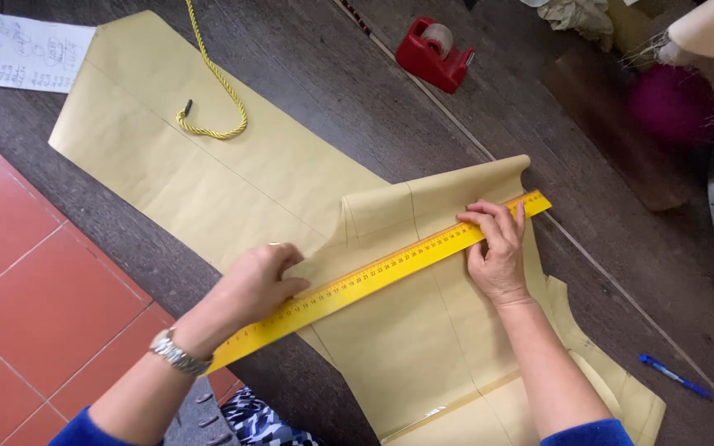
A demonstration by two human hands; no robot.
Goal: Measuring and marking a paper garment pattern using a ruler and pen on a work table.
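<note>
Head view looks down on my two hands pressing a long yellow ruler with black markings (382, 268) across a large sheet of tan kraft paper (208, 165) spread over a dark wooden table (539, 107). My left hand (258, 285), with a silver wristwatch (177, 353) on its wrist, lies loosely curled on the ruler's lower end; it pins the ruler down rather than closing around it. My right hand (497, 252) rests flat near the ruler's upper end, fingers spread over its edge and over the paper, so neither hand grasps anything. The ruler runs slantwise between my hands, its lower tip jutting past my left wrist and its upper tip just beyond my right fingertips. Right beyond my right fingertips the paper's edge curls up from the table. Beyond my left hand, well apart, a twisted yellow cord (216, 91) loops on the paper. Farther off still lies a white handwritten note (39, 54). Beyond my right hand, well apart, sits a red tape dispenser (433, 54). Outward of my right forearm a blue pen (675, 377) lies on the table. Red floor tiles (35, 289) show outward of my left arm.
</note>
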